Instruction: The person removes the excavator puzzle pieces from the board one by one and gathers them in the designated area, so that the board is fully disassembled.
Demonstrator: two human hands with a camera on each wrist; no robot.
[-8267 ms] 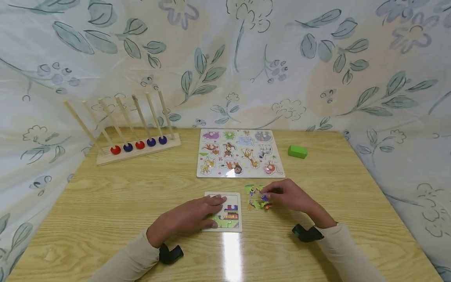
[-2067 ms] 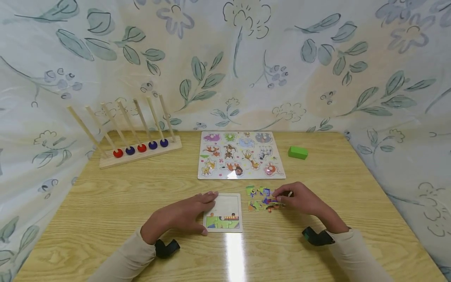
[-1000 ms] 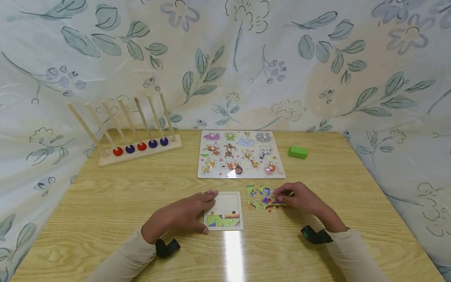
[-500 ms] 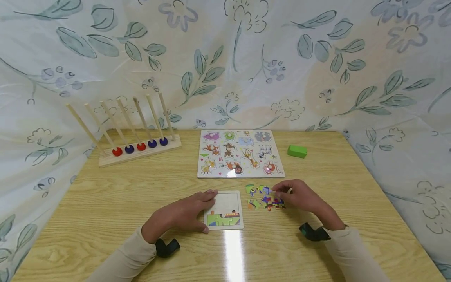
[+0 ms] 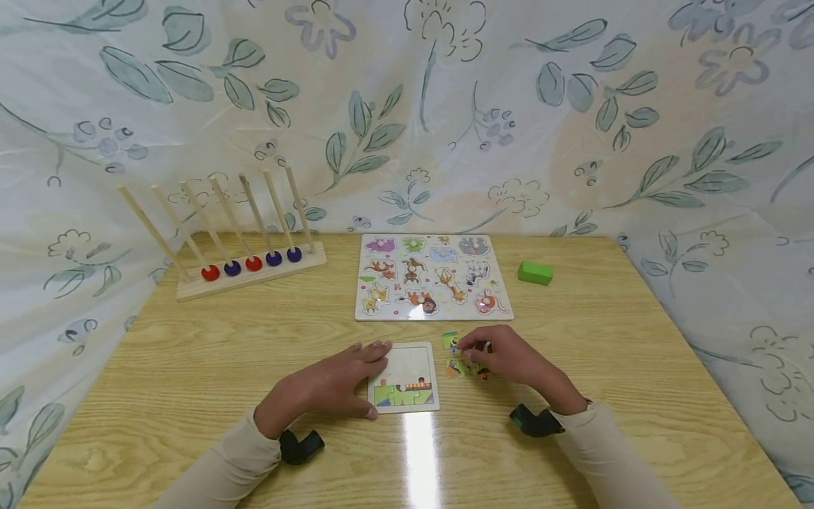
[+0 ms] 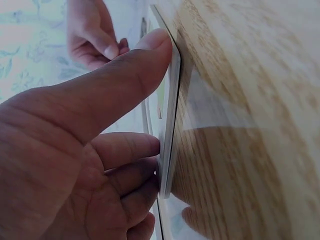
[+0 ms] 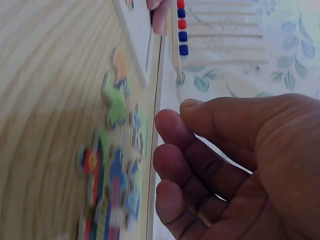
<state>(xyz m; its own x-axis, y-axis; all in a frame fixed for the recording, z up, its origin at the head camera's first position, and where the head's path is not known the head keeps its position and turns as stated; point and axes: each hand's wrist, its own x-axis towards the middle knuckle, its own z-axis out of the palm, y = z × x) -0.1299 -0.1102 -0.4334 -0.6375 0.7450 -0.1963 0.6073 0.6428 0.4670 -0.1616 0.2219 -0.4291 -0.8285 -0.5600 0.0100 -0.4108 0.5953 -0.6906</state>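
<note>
A small square puzzle tray (image 5: 407, 360) lies on the table, with several joined pieces of a green and red picture along its near side. My left hand (image 5: 331, 382) rests on its left edge, thumb at the near corner and fingers extended over the far corner. In the left wrist view, the thumb (image 6: 125, 75) touches the tray's rim (image 6: 172, 110). My right hand (image 5: 505, 353) hovers over loose jigsaw pieces (image 5: 454, 367) right of the tray, partly covering them. The right wrist view shows its thumb and fingers (image 7: 172, 165) loosely bent, apart from the pieces (image 7: 117, 95), holding nothing visible.
Behind the tray lies an animal peg puzzle board (image 5: 439, 314). A wooden peg stand (image 5: 254, 272) with red and blue beads stands at the back left. A green block (image 5: 535, 273) sits at the back right. A floral cloth (image 5: 407, 155) hangs behind the table.
Over the last half second my right hand moves left across the loose pieces. Earlier, more pieces were joined in the tray; some of them then went to the loose group. The left hand stays on the tray.
</note>
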